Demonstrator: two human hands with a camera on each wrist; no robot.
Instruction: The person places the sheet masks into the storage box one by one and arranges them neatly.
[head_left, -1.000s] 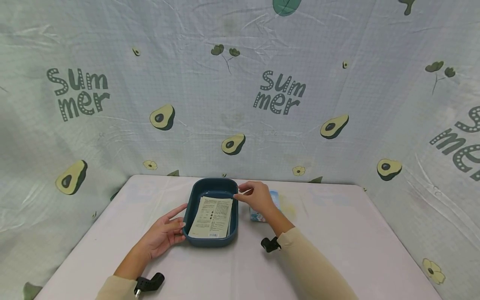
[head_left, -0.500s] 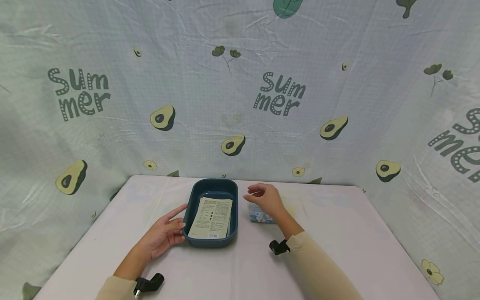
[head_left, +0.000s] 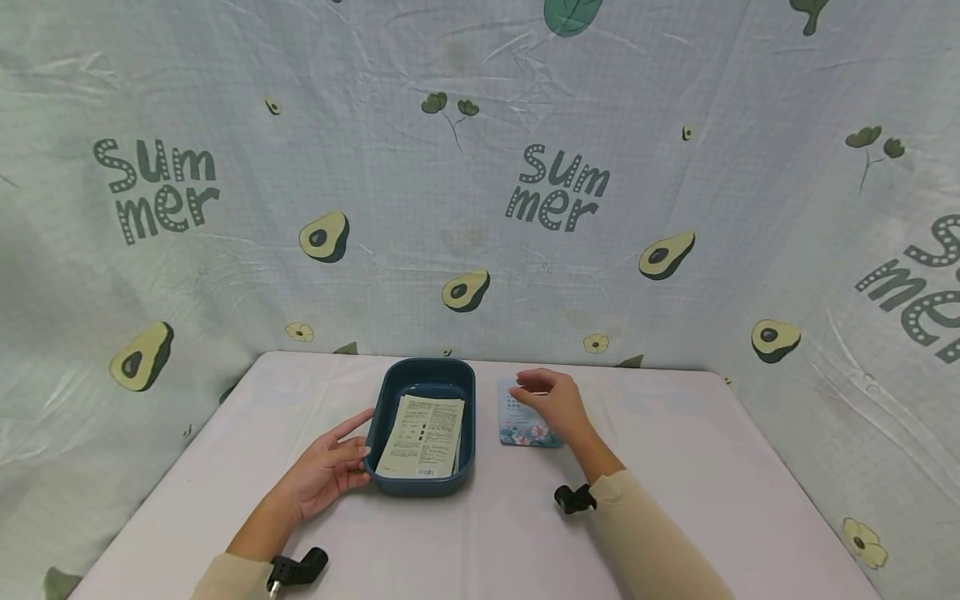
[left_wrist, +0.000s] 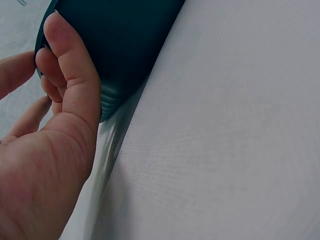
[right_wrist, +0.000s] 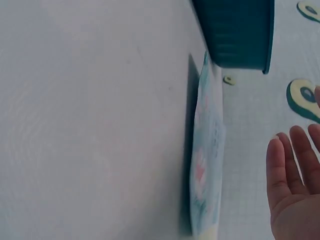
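My left hand (head_left: 330,471) rests against the left wall of a dark blue rectangular tray (head_left: 426,488), its fingers relaxed. In the left wrist view the thumb and fingertips touch the tray's side (left_wrist: 125,35). A small stack of flat cream pieces (head_left: 422,437) lies inside, printed with text and a barcode on top. My right hand (head_left: 557,406) hovers over a flat light-blue packet (head_left: 525,434) with a flower print, which lies right of the tray. The hand covers its upper right part. In the right wrist view the fingers are apart from the packet (right_wrist: 207,165) and hold nothing.
A white cloth covers the table (head_left: 660,467). Behind it hangs a pale curtain (head_left: 390,183) printed with avocados and lettering. Small black cameras are strapped to both wrists.
My right hand has moved rightward from the tray's right rim to above the packet, uncovering more of the packet's left side. The left hand and tray stay put.
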